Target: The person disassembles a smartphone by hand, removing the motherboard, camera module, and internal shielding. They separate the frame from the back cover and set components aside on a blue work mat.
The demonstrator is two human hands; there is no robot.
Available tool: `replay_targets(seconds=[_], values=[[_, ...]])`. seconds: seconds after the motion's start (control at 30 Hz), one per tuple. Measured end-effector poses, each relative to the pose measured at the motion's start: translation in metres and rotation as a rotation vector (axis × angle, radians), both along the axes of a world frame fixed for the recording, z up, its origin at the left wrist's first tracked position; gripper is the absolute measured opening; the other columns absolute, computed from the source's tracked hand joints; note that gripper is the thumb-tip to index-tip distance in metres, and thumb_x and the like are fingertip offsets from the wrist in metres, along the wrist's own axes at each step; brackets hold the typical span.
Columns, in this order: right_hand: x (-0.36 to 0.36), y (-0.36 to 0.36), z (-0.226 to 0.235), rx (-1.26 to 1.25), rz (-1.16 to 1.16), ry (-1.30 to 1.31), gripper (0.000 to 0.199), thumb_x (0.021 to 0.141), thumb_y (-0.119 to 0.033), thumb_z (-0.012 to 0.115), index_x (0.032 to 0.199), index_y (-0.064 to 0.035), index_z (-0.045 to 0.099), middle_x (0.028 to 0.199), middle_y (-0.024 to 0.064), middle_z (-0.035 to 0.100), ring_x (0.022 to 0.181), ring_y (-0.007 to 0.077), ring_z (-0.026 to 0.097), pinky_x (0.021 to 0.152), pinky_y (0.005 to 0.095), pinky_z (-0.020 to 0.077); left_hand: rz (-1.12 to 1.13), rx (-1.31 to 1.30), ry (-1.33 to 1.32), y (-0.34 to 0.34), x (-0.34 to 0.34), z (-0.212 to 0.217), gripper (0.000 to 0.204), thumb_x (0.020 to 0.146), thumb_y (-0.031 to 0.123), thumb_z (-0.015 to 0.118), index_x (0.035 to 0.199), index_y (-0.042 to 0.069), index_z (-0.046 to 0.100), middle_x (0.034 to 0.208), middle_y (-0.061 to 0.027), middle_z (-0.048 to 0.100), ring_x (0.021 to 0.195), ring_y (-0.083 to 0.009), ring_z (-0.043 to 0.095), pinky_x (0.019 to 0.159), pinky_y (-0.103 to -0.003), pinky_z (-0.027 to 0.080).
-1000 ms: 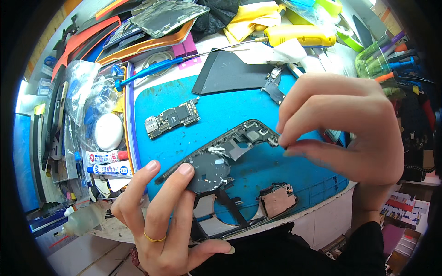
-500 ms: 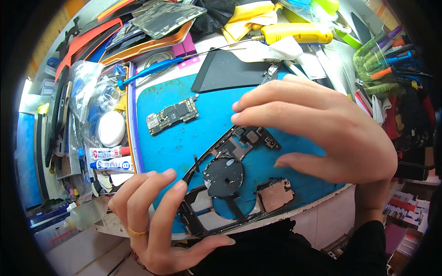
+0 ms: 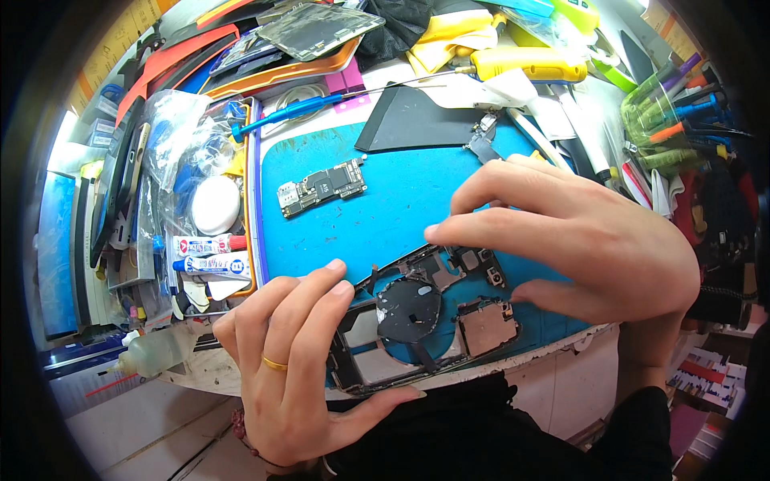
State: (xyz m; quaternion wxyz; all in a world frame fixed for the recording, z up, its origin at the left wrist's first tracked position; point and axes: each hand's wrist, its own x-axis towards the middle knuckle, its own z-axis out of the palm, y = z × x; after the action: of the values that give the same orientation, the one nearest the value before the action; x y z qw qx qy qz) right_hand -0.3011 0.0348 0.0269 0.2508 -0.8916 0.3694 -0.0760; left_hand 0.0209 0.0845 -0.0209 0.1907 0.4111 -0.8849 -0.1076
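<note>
A stripped phone frame [image 3: 367, 327] lies slantwise on the blue work mat [image 3: 309, 244] near the bench's front edge. A round black pad [image 3: 409, 309] sits at its middle, and a coppery square part [image 3: 488, 329] shows at its near right. My left hand [image 3: 297, 369], wearing a ring, spans the frame's left end, fingers at the far side and thumb along the near edge. Around its right end curves my right hand [image 3: 565, 240], the index fingertip at the far edge and the thumb beside the small camera parts. A circuit board [image 3: 322, 188] lies apart, farther back.
Behind the mat are a black sheet [image 3: 425, 120], a blue screwdriver [image 3: 297, 111] and a yellow-handled tool [image 3: 529, 66]. Stacked panels [image 3: 317, 32] fill the back left. At left lie glue tubes [image 3: 212, 263] and a white round case [image 3: 215, 204]. A tool holder [image 3: 662, 120] stands at right.
The phone frame has turned slightly clockwise between my hands, its right end coming nearer to me. My right hand has moved nearer with it. The whole view has shifted a little.
</note>
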Motion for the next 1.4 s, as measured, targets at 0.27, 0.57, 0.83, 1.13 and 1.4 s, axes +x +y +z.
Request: replay_targets(seconds=[0.27,0.57,0.83,1.13,1.4], values=[[-0.005,0.0,0.008,0.079,0.071,0.035,0.093,0.067,0.004,0.09,0.155,-0.0071,0.062,0.139,0.0177,0.058,0.122,0.0409,0.062,0.099,0.0498,0.0523,0.011,-0.01,-0.012,0.0,-0.003,0.001,0.094,0.085,0.067,0.09,0.148,0.003,0.065,0.145,-0.0149,0.068,0.132,-0.0366,0.06,0.113,-0.054,0.038],[-0.004,0.0,0.014,0.094,0.132,0.047,0.107,0.062,-0.007,0.102,0.16,-0.0091,0.058,0.142,0.0167,0.057,0.121,0.0397,0.06,0.1,0.0477,0.0526,0.0,-0.011,0.018,0.001,-0.006,0.003,0.076,0.085,0.056,0.091,0.143,0.009,0.073,0.145,-0.0108,0.069,0.126,-0.0325,0.06,0.106,-0.051,0.038],[0.008,0.012,0.011,0.008,0.082,0.094,0.106,0.066,-0.023,0.105,0.16,-0.0103,0.056,0.141,0.0174,0.056,0.12,0.0375,0.059,0.101,0.0489,0.053,0.017,-0.04,-0.008,0.002,-0.008,0.003,0.077,0.087,0.057,0.089,0.142,0.006,0.073,0.144,-0.0093,0.071,0.125,-0.0318,0.06,0.103,-0.05,0.039],[0.008,0.014,0.006,-0.005,0.095,0.079,0.09,0.071,-0.02,0.101,0.149,-0.0058,0.059,0.138,0.0192,0.056,0.119,0.0403,0.06,0.098,0.0498,0.0529,0.012,-0.029,0.004,0.002,-0.007,0.002,0.076,0.087,0.058,0.09,0.141,0.008,0.073,0.144,-0.0104,0.07,0.124,-0.0328,0.061,0.103,-0.052,0.039],[0.001,0.011,0.008,0.02,0.071,0.03,0.085,0.072,-0.01,0.099,0.148,-0.0053,0.061,0.138,0.0157,0.058,0.119,0.0387,0.062,0.102,0.0503,0.0533,-0.01,-0.01,0.049,0.0,-0.005,0.001,0.059,0.086,0.057,0.092,0.114,0.012,0.067,0.148,-0.0183,0.07,0.126,-0.0372,0.063,0.107,-0.053,0.039]])
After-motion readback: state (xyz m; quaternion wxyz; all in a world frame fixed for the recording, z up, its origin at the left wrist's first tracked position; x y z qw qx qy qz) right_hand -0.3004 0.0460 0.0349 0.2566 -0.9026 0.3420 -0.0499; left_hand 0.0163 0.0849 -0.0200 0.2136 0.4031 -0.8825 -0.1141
